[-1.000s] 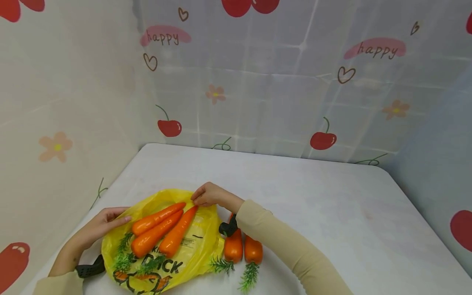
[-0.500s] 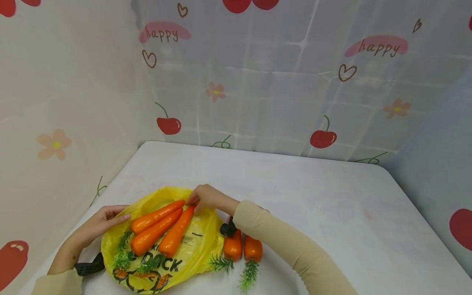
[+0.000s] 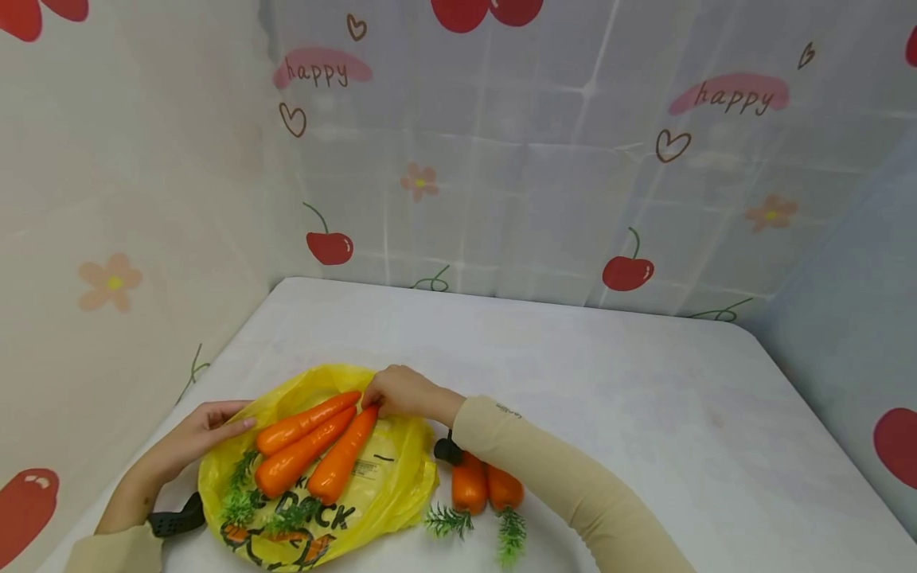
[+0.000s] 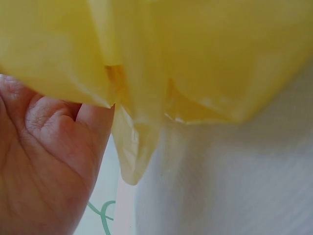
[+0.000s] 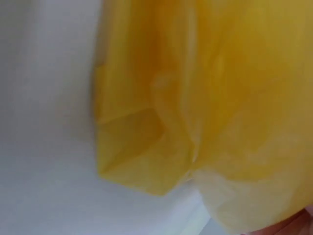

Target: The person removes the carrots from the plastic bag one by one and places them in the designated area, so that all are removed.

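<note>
A yellow plastic bag with printed black letters lies spread at the front left of the table. On it or in its mouth are three orange carrots with green leafy tops, tips pointing up and right. At the bag's left rim, my left hand grips the plastic, thumb on the inner side. My right hand pinches the rim at the upper right, its fingertips beside the tip of the rightmost carrot. Both wrist views are filled mostly by yellow plastic, which hides fingertips.
Two more carrots lie on the white table right of the bag, partly under my right forearm. Black straps sit at both wrists. Patterned curtains surround the table.
My right hand has shifted slightly left along the rim, and the nearest carrot's tip has moved a little left. The two carrots outside the bag have slid right. My left hand stays put.
</note>
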The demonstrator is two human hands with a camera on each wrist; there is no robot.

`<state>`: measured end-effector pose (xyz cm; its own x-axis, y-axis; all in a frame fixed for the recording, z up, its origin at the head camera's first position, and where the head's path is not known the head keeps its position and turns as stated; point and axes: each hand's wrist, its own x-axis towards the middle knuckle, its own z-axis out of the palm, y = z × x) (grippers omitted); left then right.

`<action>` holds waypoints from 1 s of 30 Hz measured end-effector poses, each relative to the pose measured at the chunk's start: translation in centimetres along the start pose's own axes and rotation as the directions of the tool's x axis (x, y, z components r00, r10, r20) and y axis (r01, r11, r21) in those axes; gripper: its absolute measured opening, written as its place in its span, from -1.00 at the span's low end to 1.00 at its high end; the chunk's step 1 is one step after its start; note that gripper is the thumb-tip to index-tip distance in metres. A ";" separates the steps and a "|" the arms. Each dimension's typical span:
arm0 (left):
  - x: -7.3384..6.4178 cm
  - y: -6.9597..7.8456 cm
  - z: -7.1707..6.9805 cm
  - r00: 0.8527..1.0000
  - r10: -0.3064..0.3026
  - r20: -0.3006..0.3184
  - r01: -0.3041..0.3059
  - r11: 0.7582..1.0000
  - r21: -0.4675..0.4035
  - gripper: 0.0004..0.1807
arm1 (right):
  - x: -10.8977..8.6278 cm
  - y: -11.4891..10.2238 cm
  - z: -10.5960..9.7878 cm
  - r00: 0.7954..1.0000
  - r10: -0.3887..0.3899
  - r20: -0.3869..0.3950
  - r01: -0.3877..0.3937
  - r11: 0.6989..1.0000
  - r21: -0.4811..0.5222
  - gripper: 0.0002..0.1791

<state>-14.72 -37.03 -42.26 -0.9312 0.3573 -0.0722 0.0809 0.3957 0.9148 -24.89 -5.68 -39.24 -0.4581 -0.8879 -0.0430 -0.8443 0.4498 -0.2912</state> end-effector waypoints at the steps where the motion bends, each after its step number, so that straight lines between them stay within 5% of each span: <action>1: 0.0 0.0 0.0 1.000 0.002 0.000 -0.002 1.000 0.000 -0.56 | 0.0 0.1 0.1 1.000 -0.011 -0.003 0.011 1.000 0.001 -0.79; 22: -0.1 -0.3 0.1 1.000 0.019 0.023 -0.018 0.999 -0.036 -0.58 | 0.4 1.9 0.1 0.996 -0.057 0.061 0.044 0.979 0.200 -0.77; 30: 0.0 -0.3 0.0 0.999 0.030 0.016 -0.029 0.999 -0.028 -0.59 | 0.5 2.2 0.4 0.996 -0.068 0.057 0.056 0.978 0.200 -0.76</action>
<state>-14.70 -37.13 -42.51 -0.9226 0.3824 -0.0512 0.0983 0.3612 0.9273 -26.90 -5.21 -40.27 -0.3827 -0.9206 -0.0777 -0.7959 0.3712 -0.4782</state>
